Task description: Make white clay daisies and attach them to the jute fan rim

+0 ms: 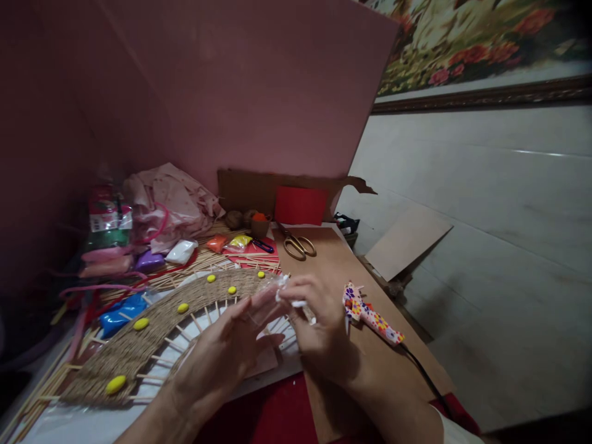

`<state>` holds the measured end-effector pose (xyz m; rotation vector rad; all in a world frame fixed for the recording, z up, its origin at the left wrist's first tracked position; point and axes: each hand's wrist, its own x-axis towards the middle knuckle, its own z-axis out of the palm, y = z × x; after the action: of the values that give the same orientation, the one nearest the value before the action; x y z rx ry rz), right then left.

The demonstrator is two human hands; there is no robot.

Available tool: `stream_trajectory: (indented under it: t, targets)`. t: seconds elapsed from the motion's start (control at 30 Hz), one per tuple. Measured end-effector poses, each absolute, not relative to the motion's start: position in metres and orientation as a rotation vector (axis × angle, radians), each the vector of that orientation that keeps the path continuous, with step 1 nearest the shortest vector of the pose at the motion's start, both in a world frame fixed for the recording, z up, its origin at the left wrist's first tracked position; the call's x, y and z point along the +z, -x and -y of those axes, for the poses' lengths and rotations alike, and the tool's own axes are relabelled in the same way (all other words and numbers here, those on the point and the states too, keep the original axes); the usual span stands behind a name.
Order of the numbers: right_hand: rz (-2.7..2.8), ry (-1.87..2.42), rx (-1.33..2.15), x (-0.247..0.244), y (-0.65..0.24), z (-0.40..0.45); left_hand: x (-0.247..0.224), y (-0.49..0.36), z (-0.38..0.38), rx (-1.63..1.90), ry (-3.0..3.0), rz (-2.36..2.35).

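My right hand is closed in a pinch on a soft white lump, probably modelling clay. Facing it, my left hand has its fingers stretched out and its thumb apart. Thin clear plastic shows around the left fingertips; whether it is gripped I cannot tell. Below and left of the hands lies a fan-shaped arch of woven twine on thin wooden sticks. Several yellow clay dots sit on the twine. The arch's right end is partly hidden behind my hands.
A flower-patterned glue gun with a black cord lies right on brown cardboard. Gold-handled scissors rest behind. Packets of coloured clay, including a blue one and a white one, crowd the left near a pink cloth.
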<state>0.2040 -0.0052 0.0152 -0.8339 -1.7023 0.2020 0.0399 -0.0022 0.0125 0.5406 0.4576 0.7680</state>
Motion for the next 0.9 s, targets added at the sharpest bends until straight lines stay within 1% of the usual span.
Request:
stream_trajectory:
  t: [0.1,0.17,0.3,0.43,0.57,0.67,0.9]
  targets:
    - [1.419,0.885,0.337,0.0158,-0.2063,0.0059,0.0133,-0.0403,0.0029,0.792,-0.545,-0.441]
    - [1.358,0.872,0.316,0.0148,-0.2083,0.0076,0.0140,-0.0407,0.0031,0.839,-0.555,-0.412]
    - [1.529,0.849,0.141,0.0116,-0.2061,0.0089,0.0142,-0.0391,0.0035,0.804,-0.537,-0.413]
    - [1.719,0.920,0.062,0.0118,-0.2018,0.0048,0.0132,-0.0378,0.0035,0.739,-0.520,-0.488]
    - [1.613,0.955,0.013,0.0148,-0.2042,0.0030,0.0122,-0.0404,0.0027,0.812,-0.557,-0.465]
    - [1.534,0.940,0.032,0.0165,-0.2061,0.0040,0.0130,-0.0419,0.0027,0.842,-0.559,-0.450]
    - [1.717,0.975,0.108,0.0137,-0.2011,0.0028,0.0170,-0.0430,0.0079,0.827,-0.615,-0.552]
